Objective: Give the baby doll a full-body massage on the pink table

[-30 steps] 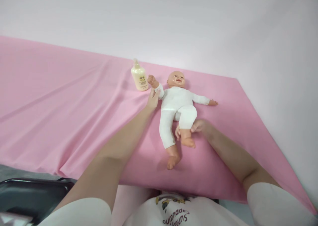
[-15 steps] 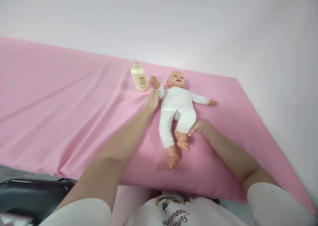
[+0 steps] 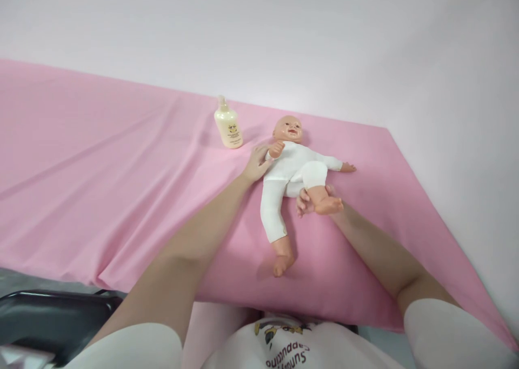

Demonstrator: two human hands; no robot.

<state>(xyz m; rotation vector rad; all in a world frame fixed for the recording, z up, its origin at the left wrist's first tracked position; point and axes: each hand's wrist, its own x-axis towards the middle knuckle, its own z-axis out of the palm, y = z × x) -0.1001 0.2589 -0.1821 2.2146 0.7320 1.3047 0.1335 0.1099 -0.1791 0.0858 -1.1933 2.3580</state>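
Currently, head view, the only one: the doll (image 3: pixel 294 159) lies face up on the pink cloth (image 3: pixel 133 196), head toward the far edge, its long axis running away from you with a slight slant. Your left hand (image 3: pixel 259 162) is at the doll's near-left side, thumb and fingers curled about the sleeved forearm, which is folded so that the small fist (image 3: pixel 277 150) rests at the chest; some of your fingertips are hidden, so how tight the hold is you cannot tell. Your right hand (image 3: pixel 305 203) is under the bent leg (image 3: pixel 316 180), fingers showing on one side and a bit of thumb on the other, part-closed round it; the palm is hidden. Key relation: that leg crosses above your right fingers, its knee up, its foot (image 3: pixel 329 205) turned out to your right, so your right hand is the nearer to it and your left the nearer to the folded arm. The other leg (image 3: pixel 273 209) lies straight toward you, untouched. A pump bottle (image 3: pixel 230 129) stands on the cloth beyond your left hand, apart from it and from the doll.
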